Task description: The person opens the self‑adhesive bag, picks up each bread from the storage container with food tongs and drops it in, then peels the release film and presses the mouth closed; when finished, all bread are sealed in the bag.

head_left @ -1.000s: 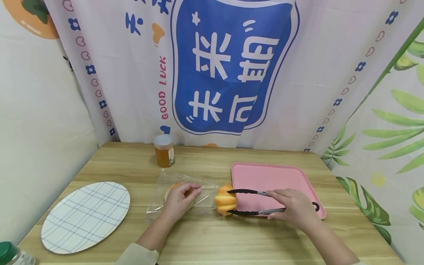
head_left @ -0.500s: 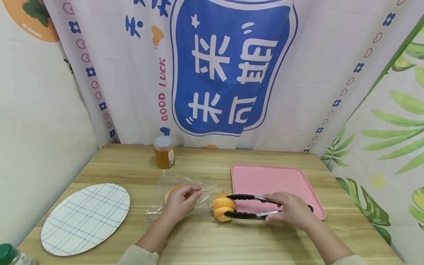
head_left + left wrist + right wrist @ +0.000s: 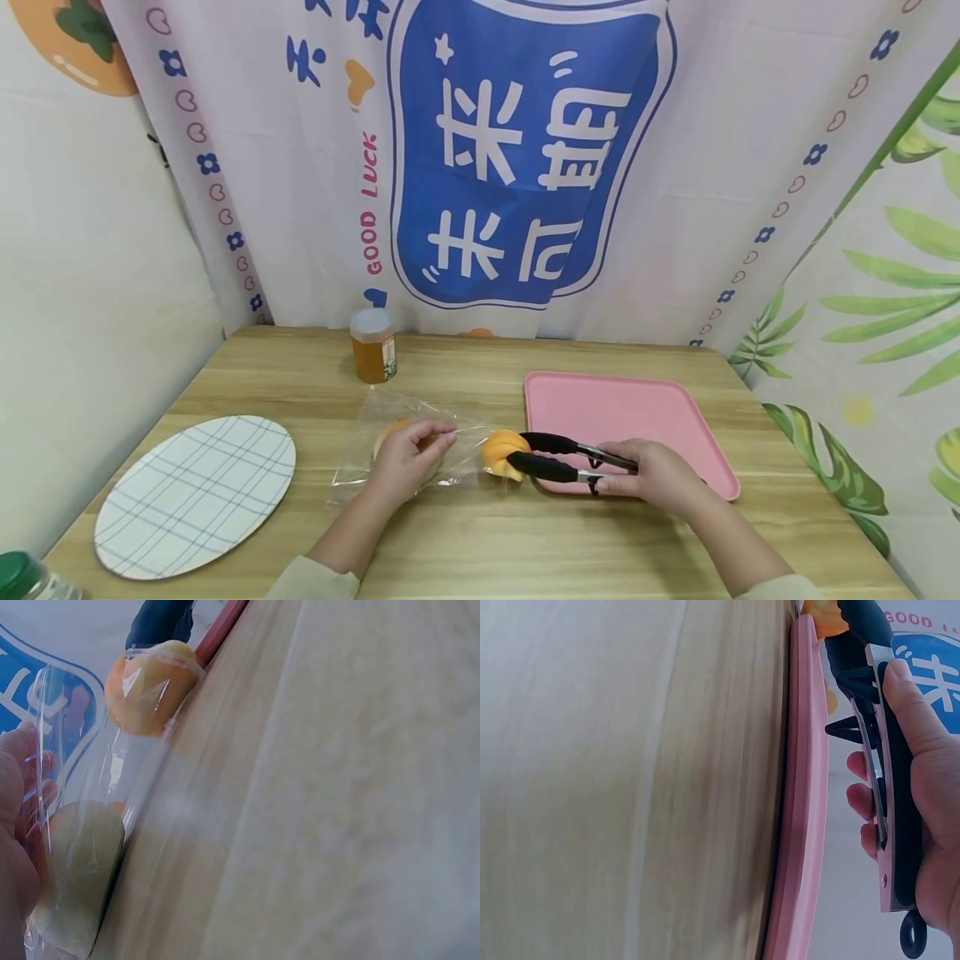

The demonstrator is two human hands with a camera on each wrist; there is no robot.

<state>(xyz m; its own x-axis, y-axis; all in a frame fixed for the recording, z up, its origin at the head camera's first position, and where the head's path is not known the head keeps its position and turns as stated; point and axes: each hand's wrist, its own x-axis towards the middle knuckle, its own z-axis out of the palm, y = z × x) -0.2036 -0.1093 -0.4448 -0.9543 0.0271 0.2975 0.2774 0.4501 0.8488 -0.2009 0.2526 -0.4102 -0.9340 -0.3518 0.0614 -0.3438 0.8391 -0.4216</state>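
My left hand [image 3: 411,454] pinches the upper layer of a clear plastic bag [image 3: 360,471] lying on the table. Inside the bag, partly hidden under that hand, is a round bread roll [image 3: 386,435]; the left wrist view shows its pale side [image 3: 82,877]. My right hand [image 3: 660,479] grips black-tipped metal tongs [image 3: 558,454], thumb along one arm in the right wrist view. Between the tong tips is an orange, ridged bread roll [image 3: 504,454], at the bag's mouth on its right side. Plastic film overlaps this roll in the left wrist view.
A pink tray [image 3: 622,396] lies right of the bag, beneath the tongs. Behind the bag stands a jar of amber liquid [image 3: 372,350]. An oval checked plate or mat [image 3: 198,496] lies to the left. A green-lidded jar [image 3: 22,575] shows at the lower left corner.
The tongs have turned in the right hand and their tips stand closer together. The ridged roll has turned and shifted slightly left into the bag's mouth. The left hand has stayed put.
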